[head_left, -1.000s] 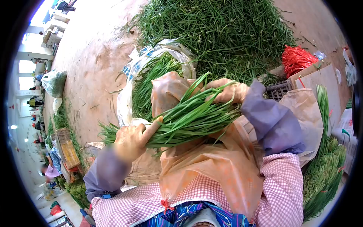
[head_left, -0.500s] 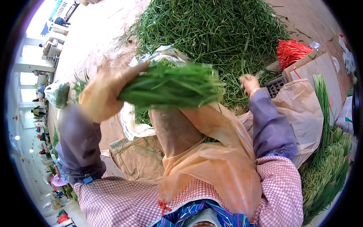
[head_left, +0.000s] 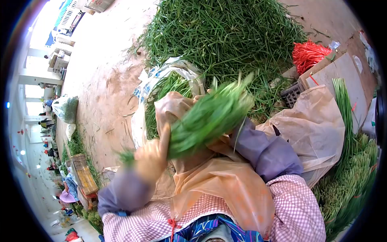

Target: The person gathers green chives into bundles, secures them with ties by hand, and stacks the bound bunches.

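Observation:
My left hand (head_left: 151, 158), blurred by motion, is closed round a thick bunch of long green chive-like stems (head_left: 205, 121). The bunch slants up to the right above my lap. Behind it is my right hand, mostly hidden; only what look like fingertips (head_left: 197, 98) show at its upper edge, and whether they grip it is unclear. The purple right sleeve (head_left: 262, 145) reaches in under the bunch. Just beyond, a white plastic sack (head_left: 187, 66) stands open with more green stems inside.
A large heap of loose stems (head_left: 221, 36) lies ahead. To the right are red ties (head_left: 308, 56), a dark plastic crate (head_left: 292, 94), a board (head_left: 340, 88) and tied bundles (head_left: 346, 181). A filled plastic bag (head_left: 65, 109), a woven basket (head_left: 84, 173) and people are at left.
My left hand has brought the bunch down and inward, tilting its right end upward. My right hand has moved left from the heap to behind the bunch.

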The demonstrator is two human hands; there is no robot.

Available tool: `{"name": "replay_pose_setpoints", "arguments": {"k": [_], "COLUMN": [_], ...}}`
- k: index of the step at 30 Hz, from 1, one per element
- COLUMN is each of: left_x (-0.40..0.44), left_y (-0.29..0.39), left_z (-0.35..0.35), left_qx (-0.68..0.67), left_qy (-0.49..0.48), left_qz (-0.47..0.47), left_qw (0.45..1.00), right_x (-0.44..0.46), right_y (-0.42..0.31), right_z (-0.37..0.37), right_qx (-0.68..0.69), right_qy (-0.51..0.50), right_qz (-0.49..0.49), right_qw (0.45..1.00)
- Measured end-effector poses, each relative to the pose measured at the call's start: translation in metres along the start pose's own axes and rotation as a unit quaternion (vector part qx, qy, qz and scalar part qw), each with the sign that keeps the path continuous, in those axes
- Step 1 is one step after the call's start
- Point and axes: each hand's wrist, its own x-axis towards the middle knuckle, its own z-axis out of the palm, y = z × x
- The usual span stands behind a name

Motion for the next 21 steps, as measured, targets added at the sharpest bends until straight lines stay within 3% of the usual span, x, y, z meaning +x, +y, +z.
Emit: {"name": "replay_pose_setpoints", "arguments": {"k": [1,3,5,8,11,13,14,16,17,18,20,21], "left_x": [-0.020,-0.061,-0.067,-0.065,-0.026,-0.023,-0.015,0.031,0.058,0.080,0.093,0.083], "left_y": [0.010,0.021,0.032,0.023,-0.020,-0.054,-0.058,-0.050,-0.037,-0.021,0.030,0.054], "left_z": [0.000,0.034,0.019,0.006,-0.069,-0.052,-0.057,-0.044,-0.009,0.005,0.033,0.043], "left_qx": [-0.004,-0.100,-0.170,-0.284,-0.359,-0.601,-0.605,-0.669,-0.725,-0.762,-0.805,-0.821], "left_qy": [-0.091,-0.067,-0.090,-0.078,-0.337,-0.219,-0.141,0.011,0.083,-0.018,-0.086,-0.053], "left_qz": [0.001,-0.026,-0.053,0.045,0.079,-0.003,-0.027,-0.017,0.019,0.081,0.097,0.050], "left_qw": [0.996,0.992,0.980,0.955,0.867,0.768,0.783,0.743,0.683,0.642,0.579,0.567], "right_x": [0.001,0.002,-0.013,-0.009,-0.018,-0.017,-0.021,-0.022,-0.022,-0.026,-0.033,-0.036], "right_y": [0.000,0.001,-0.014,-0.022,-0.027,-0.028,-0.029,-0.028,-0.029,-0.033,-0.038,-0.041], "right_z": [-0.006,-0.016,0.019,0.018,0.030,0.026,0.029,0.031,0.032,0.037,0.043,0.044], "right_qx": [0.092,0.271,0.222,0.258,0.262,0.232,0.229,0.225,0.222,0.208,0.185,0.168], "right_qy": [-0.032,-0.089,-0.111,-0.182,-0.234,-0.268,-0.259,-0.264,-0.267,-0.263,-0.247,-0.247], "right_qz": [0.011,0.050,-0.008,0.007,-0.005,-0.023,-0.035,-0.031,-0.030,-0.018,-0.027,-0.032], "right_qw": [0.995,0.957,0.969,0.949,0.936,0.935,0.938,0.937,0.937,0.942,0.951,0.954]}}
